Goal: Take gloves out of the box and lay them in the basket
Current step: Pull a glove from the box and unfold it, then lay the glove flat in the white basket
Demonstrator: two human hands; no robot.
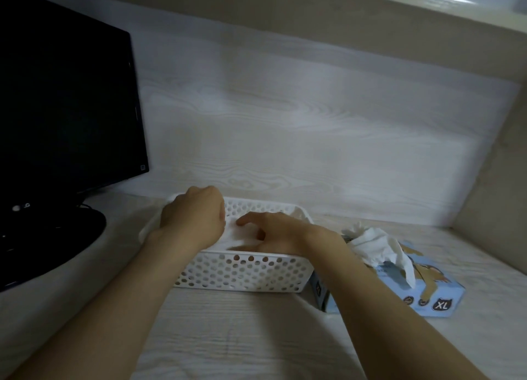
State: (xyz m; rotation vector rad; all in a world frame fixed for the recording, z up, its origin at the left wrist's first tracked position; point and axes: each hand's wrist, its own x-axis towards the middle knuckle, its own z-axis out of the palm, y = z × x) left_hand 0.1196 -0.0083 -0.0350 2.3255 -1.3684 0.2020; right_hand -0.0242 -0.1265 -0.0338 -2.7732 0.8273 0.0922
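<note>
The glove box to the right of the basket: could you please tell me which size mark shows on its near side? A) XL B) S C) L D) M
A: the blue glove box, lying right of the white basket, shows "XL" in a dark badge on its near side, with a white glove sticking out of its top.

Monitor point(65, 108): left side and base cut off by the frame edge; stand badge blurred.
Left hand point(194, 217): fingers curl out of sight behind its back; grip undeterminable.
Basket point(242, 274): left end and floor covered by the left hand and right hand point(273, 234).
Glove point(242, 235) inside: outline mostly concealed.
Box point(439, 294): near corner behind the forearm; print blurred.
</note>
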